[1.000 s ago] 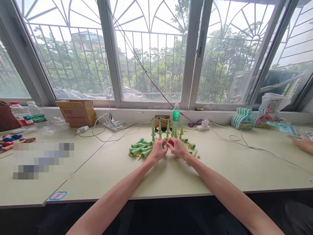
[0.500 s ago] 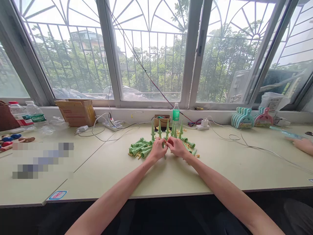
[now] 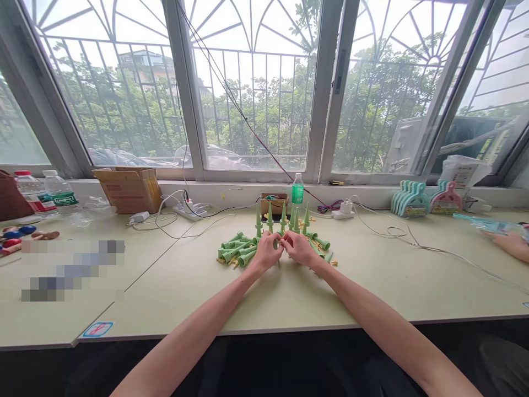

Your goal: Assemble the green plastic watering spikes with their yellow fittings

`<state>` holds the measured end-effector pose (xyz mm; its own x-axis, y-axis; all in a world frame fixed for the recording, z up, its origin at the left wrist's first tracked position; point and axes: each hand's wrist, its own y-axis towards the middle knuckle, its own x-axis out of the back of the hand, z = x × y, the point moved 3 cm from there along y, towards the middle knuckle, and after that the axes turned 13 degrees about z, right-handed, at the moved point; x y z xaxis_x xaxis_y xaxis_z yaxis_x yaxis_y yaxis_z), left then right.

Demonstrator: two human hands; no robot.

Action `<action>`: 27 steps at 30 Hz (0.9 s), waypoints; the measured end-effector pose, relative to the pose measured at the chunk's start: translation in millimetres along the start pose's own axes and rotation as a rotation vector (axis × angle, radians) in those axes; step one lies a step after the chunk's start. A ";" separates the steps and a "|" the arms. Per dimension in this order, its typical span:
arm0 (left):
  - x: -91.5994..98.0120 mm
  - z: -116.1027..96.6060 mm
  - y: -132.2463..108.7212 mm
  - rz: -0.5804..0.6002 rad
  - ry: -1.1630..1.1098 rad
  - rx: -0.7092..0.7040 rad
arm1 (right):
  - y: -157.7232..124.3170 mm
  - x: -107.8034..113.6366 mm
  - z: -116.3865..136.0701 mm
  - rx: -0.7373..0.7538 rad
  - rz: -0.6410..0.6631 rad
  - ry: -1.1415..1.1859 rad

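Note:
My left hand (image 3: 268,251) and my right hand (image 3: 296,248) meet fingertip to fingertip over the middle of the table, both closed in a pinch. A green tapered plastic piece is mostly hidden in my left fingers, its narrow end just showing below them. Between the fingertips shows a small yellowish bit, pinched by my right hand; its shape is hidden. Just behind the hands, several green pointed plastic pieces (image 3: 270,218) stand upright with small yellow parts among them. Loose hollow green cones (image 3: 236,249) lie heaped to the left, more green cones (image 3: 323,242) to the right.
At the back are a small open box (image 3: 281,206), a green-labelled bottle (image 3: 297,189), a cardboard box (image 3: 128,190) and power strips with cables (image 3: 192,211). Teal and pink hanger-like plastic items (image 3: 410,199) stand back right. Another person's hand (image 3: 510,243) holds clear bluish plastic at the right edge.
My hands stay in nearly the same place, still pinched together. At the right edge, the other person's hand has moved slightly left and the bluish plastic has been lifted and shifted.

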<state>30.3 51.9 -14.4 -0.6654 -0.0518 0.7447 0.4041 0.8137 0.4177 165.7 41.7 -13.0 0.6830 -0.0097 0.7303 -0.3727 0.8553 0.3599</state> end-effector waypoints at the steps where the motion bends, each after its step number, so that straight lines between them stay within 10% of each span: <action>1: -0.3 0.2 -0.1 0.001 0.003 -0.004 | 0.1 -0.3 -0.3 0.007 0.006 -0.004; 27: -0.3 -1.8 -0.3 0.020 0.009 -0.005 | 0.0 0.1 -3.7 -0.026 -0.001 -0.004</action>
<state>31.5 50.6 -13.7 -0.6515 -0.0407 0.7575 0.4202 0.8120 0.4051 168.0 43.6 -15.1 0.6812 -0.0124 0.7320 -0.3554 0.8685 0.3455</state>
